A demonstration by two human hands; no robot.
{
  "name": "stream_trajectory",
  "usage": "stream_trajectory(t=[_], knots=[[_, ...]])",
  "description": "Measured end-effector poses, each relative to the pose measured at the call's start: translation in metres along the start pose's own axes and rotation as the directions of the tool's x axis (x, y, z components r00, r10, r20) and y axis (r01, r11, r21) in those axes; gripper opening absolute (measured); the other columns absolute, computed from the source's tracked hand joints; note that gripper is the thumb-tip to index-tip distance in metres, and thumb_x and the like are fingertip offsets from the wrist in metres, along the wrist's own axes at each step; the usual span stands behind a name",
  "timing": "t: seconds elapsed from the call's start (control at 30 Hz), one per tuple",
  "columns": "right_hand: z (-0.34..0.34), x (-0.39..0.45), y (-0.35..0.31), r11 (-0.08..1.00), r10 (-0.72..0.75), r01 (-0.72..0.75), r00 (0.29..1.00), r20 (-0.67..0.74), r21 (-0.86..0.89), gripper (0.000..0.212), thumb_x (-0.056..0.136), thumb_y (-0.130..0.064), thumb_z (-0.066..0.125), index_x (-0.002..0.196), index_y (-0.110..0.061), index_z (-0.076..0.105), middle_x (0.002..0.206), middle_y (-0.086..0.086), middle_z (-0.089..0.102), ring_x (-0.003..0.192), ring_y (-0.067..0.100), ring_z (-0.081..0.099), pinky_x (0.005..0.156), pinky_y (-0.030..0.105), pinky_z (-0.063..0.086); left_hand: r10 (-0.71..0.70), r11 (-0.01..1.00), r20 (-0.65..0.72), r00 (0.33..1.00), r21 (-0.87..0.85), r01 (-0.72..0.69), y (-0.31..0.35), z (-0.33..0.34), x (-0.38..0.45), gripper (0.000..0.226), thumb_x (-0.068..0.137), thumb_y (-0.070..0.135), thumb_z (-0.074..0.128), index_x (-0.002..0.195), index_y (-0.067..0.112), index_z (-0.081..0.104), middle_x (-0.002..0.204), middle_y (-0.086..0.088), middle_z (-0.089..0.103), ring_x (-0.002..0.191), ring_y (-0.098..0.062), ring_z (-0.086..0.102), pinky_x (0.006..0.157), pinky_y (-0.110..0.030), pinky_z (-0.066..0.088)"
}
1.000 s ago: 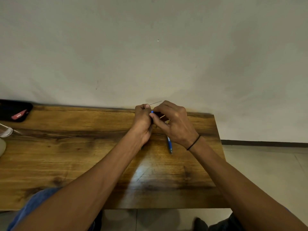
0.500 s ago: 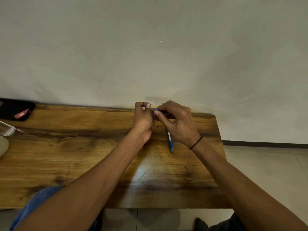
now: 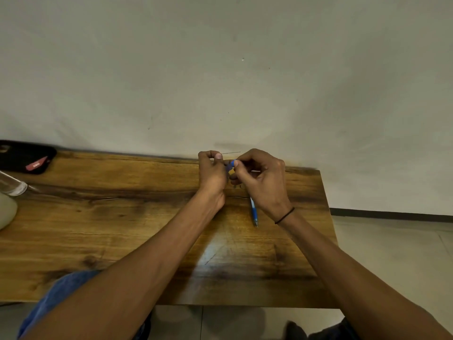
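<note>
Both hands meet above the far edge of a wooden table (image 3: 122, 229). My left hand (image 3: 212, 171) pinches a thin dark refill rod (image 3: 231, 152) that sticks out to the right, level with the wall's base. My right hand (image 3: 262, 179), with a black band on its wrist, pinches a small blue pen part (image 3: 231, 164) right against the left fingers. A blue pen barrel (image 3: 253, 209) lies on the table under the right hand, tip pointing toward me; its far end is hidden by the hand.
A black case (image 3: 27, 157) with a red label lies at the table's far left corner. A clear glass item (image 3: 12, 186) and a pale round object (image 3: 6, 211) sit at the left edge. A plain wall stands behind; tiled floor lies to the right.
The hands have stayed together at the table's far edge. The thin rod has levelled out from a slight upward tilt. The pen barrel on the table has not moved.
</note>
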State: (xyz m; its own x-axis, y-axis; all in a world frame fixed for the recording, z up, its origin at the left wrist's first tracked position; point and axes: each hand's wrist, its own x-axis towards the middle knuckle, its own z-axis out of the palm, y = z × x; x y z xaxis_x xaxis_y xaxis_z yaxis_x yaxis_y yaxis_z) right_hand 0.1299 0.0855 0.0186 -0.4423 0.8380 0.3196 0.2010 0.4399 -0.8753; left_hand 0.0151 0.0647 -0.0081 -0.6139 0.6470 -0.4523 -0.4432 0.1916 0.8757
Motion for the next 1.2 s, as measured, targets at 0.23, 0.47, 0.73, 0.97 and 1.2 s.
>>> stream_trajectory(t=[0.23, 0.47, 0.73, 0.97, 1.2], knots=[[0.011, -0.002, -0.004, 0.902, 0.343, -0.326, 0.939, -0.011, 0.284, 0.018, 0.096, 0.001, 0.069, 0.083, 0.013, 0.065, 0.064, 0.016, 0.072, 0.057, 0.025, 0.074, 0.053, 0.035, 0.063, 0.069, 0.997, -0.083, 0.994, 0.033, -0.066, 0.001, 0.0, -0.003, 0.01, 0.114, 0.017, 0.039, 0.106, 0.023, 0.042, 0.086, -0.003, 0.064, 0.081, -0.017, 0.063, 0.072, -0.038, 0.049], [0.009, -0.002, -0.005, 0.883, 0.388, -0.378, 0.921, 0.02, 0.277, 0.019, 0.096, -0.002, 0.069, 0.083, 0.012, 0.065, 0.064, 0.015, 0.072, 0.053, 0.025, 0.073, 0.052, 0.033, 0.061, 0.089, 0.994, -0.124, 0.988, 0.067, -0.081, -0.002, 0.001, -0.005, 0.009, 0.114, 0.015, 0.038, 0.11, 0.021, 0.041, 0.091, -0.005, 0.067, 0.087, -0.022, 0.065, 0.075, -0.04, 0.048], [0.011, -0.004, -0.007, 0.897, 0.393, -0.385, 0.92, 0.009, 0.215, 0.018, 0.096, -0.003, 0.07, 0.083, 0.009, 0.065, 0.065, 0.013, 0.073, 0.055, 0.023, 0.074, 0.053, 0.034, 0.063, 0.115, 0.991, -0.144, 0.983, 0.082, -0.103, -0.003, 0.001, -0.002, 0.01, 0.113, 0.014, 0.037, 0.107, 0.021, 0.041, 0.078, 0.0, 0.068, 0.082, -0.017, 0.068, 0.074, -0.039, 0.052], [0.018, -0.008, -0.007, 0.939, 0.334, -0.326, 0.941, -0.062, 0.108, 0.02, 0.097, -0.006, 0.07, 0.081, 0.002, 0.061, 0.067, 0.007, 0.073, 0.06, 0.025, 0.076, 0.06, 0.048, 0.066, 0.138, 0.985, -0.181, 0.974, 0.127, -0.116, -0.003, 0.0, -0.003, 0.007, 0.113, 0.013, 0.038, 0.11, 0.018, 0.042, 0.092, -0.008, 0.068, 0.083, -0.02, 0.067, 0.064, -0.035, 0.051], [0.021, -0.01, -0.006, 0.937, 0.337, -0.33, 0.941, -0.045, 0.118, 0.018, 0.098, -0.008, 0.071, 0.085, 0.002, 0.065, 0.073, 0.009, 0.075, 0.065, 0.022, 0.077, 0.058, 0.038, 0.065, 0.191, 0.971, -0.24, 0.952, 0.186, -0.148, -0.004, -0.004, -0.002, 0.006, 0.112, 0.012, 0.038, 0.111, 0.016, 0.042, 0.096, -0.009, 0.068, 0.082, -0.023, 0.069, 0.061, -0.037, 0.054]])
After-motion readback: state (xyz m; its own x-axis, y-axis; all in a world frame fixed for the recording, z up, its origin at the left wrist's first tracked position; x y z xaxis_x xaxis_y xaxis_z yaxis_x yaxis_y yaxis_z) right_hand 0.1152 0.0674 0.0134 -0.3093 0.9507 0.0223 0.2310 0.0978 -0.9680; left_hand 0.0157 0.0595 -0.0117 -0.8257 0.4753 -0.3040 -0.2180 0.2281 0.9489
